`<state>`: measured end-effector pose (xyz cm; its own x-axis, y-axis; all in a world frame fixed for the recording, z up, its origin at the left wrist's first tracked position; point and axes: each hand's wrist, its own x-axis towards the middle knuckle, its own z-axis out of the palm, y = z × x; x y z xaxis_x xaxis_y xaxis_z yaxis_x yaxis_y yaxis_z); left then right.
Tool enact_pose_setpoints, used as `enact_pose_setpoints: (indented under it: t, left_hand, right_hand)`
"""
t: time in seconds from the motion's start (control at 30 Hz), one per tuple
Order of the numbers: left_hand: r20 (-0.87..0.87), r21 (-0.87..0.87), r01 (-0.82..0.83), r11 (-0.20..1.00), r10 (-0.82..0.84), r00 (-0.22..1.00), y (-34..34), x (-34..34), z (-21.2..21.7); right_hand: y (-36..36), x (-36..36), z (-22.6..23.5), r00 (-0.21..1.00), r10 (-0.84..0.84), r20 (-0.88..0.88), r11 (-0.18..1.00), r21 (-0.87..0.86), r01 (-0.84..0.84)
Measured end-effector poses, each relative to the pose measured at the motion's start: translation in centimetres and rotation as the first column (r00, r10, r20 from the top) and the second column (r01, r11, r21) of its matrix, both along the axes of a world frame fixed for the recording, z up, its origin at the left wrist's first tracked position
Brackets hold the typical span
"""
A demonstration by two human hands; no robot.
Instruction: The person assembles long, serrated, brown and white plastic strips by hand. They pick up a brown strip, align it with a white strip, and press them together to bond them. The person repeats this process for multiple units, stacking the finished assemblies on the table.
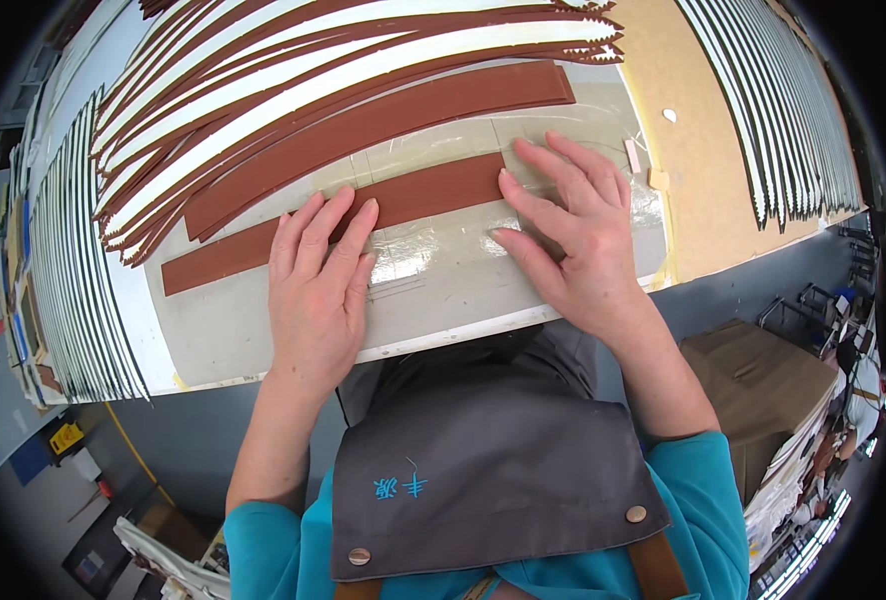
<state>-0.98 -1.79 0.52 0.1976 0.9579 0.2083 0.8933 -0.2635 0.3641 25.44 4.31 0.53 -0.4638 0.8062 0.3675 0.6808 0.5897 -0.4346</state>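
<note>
Fingers (338,225) of the left hand (315,290) lie flat and close together, pressing on the near brown strip (433,195) where it crosses a clear film sheet (433,265). Spread apart and also flat, the right hand (573,235) covers the strip's right end, gripping nothing. Both rest on the pale surface (223,335) near its front edge. Just beyond lies a longer brown strip (383,125), parallel and apart. Farther off, a fan of brown and white strips (293,70) spreads out, with dark-edged white strips (783,100) stacked at the right on a tan board (693,160).
</note>
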Motion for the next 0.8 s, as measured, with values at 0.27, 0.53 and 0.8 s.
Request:
enact_pose_setpoints:
  t: [0.27, 0.53, 0.8]
  left_hand:
    - [-0.050, -0.006, -0.001, 1.000, 0.001, 0.999, -0.3, 0.0, 0.4]
    - [0.005, 0.068, -0.034, 0.997, 0.033, 0.999, -0.1, 0.3, -0.4]
    - [-0.009, 0.113, -0.008, 0.994, 0.009, 1.000, -0.3, 0.0, -0.8]
  right_hand:
    - [0.4, -0.2, 0.3, 0.996, 0.048, 0.069, 0.998, 0.028, -0.050]
    - [0.4, -3.0, 1.7, 0.933, 0.257, 0.251, 0.966, -0.049, -0.253]
    - [0.4, -3.8, 2.2, 0.878, 0.282, 0.386, 0.960, -0.118, -0.256]
